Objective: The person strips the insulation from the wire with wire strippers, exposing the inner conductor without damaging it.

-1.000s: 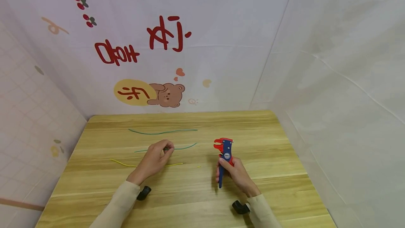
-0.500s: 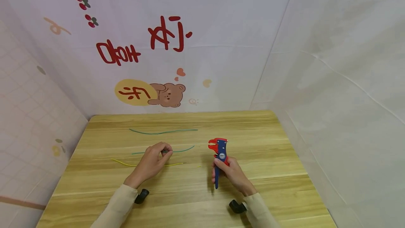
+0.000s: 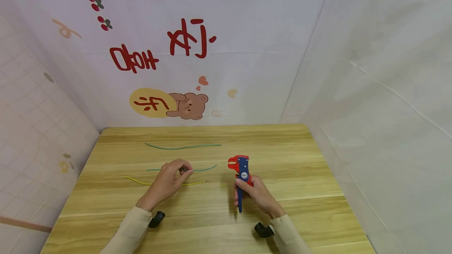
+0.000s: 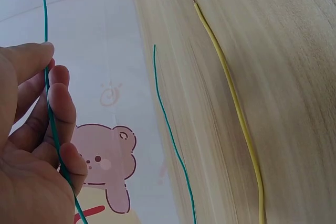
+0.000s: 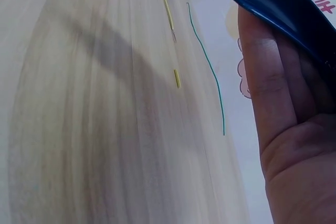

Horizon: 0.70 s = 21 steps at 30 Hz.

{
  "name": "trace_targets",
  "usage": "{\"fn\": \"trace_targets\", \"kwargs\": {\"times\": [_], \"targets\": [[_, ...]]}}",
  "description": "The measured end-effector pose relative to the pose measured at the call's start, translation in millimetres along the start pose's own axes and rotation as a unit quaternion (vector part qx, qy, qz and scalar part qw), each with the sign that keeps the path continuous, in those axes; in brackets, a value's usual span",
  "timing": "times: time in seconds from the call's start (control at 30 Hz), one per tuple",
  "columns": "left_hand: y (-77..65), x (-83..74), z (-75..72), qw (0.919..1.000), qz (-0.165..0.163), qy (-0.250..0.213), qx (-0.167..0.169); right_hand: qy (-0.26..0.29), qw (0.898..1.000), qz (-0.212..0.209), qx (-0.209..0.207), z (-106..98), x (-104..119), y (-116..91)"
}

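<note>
My left hand pinches a green wire between thumb and fingers. Its free end points right, toward the tool. My right hand grips a red and blue wire stripper by its handles, with the red jaws upright, apart and facing left. In the right wrist view one dark blue handle lies across the fingers. A yellow wire with bare copper strands at its right end lies on the table, partly hidden beneath my left forearm and hand.
A second green wire lies farther back on the wooden table. A short yellow piece of insulation sits between the hands. Behind the table rises a printed cloth wall.
The wire stripper in my right hand has moved left, closer to the green wire's end. My left hand, holding the wire, has shifted slightly left and toward me.
</note>
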<state>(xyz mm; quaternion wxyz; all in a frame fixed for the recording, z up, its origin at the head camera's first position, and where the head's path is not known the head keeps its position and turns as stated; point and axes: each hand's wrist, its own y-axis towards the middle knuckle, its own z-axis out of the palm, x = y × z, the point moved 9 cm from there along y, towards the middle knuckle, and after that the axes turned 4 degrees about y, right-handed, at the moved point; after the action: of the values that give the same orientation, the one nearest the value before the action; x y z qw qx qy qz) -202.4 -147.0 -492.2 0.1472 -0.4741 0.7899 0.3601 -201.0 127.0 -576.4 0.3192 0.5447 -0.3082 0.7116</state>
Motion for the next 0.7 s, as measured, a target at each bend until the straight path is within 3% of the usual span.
{"fn": "trace_targets", "kwargs": {"times": [0.7], "targets": [[1.3, -2.0, 0.1, 0.9995, -0.004, -0.001, 0.03, -0.027, 0.998, 0.005, 0.055, 16, 0, 0]]}}
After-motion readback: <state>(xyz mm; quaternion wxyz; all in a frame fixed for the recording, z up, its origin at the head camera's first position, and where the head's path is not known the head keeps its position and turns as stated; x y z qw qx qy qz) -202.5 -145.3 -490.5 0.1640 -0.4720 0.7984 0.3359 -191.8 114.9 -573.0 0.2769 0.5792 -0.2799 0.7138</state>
